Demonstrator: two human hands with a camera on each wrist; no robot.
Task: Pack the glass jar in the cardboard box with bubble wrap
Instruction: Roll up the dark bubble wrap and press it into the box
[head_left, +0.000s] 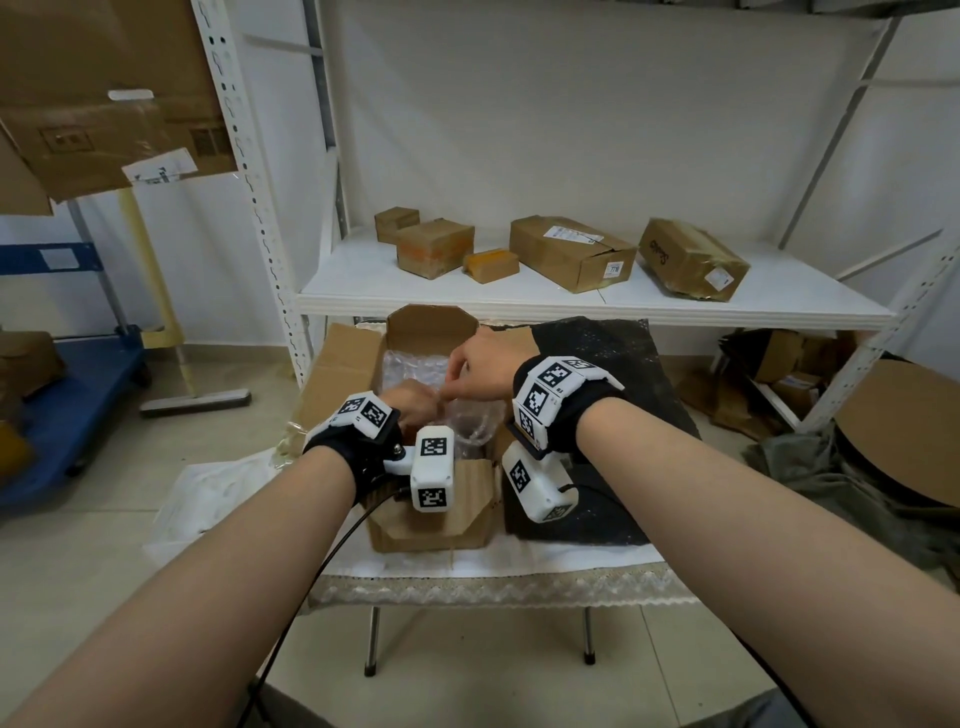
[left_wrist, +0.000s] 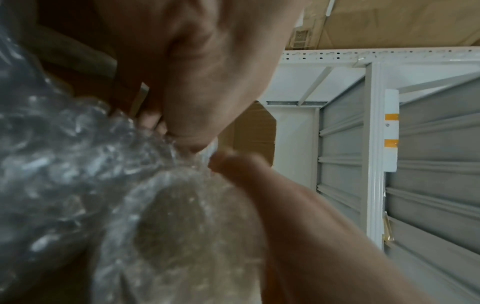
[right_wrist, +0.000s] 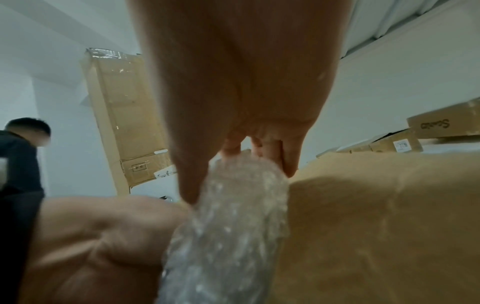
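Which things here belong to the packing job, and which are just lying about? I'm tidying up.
In the job: cardboard box; bubble wrap, pinched by left hand and right hand.

Lying about: shelf parcels; blue cart.

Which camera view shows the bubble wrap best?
The left wrist view: the bubble wrap fills much of the frame, bubbles clear, pinched by the left hand and right hand. The right wrist view shows only a blurred strip. The head view shows it small inside the cardboard box.

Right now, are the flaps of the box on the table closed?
No, the cardboard box stands open, both hands working bubble wrap inside.
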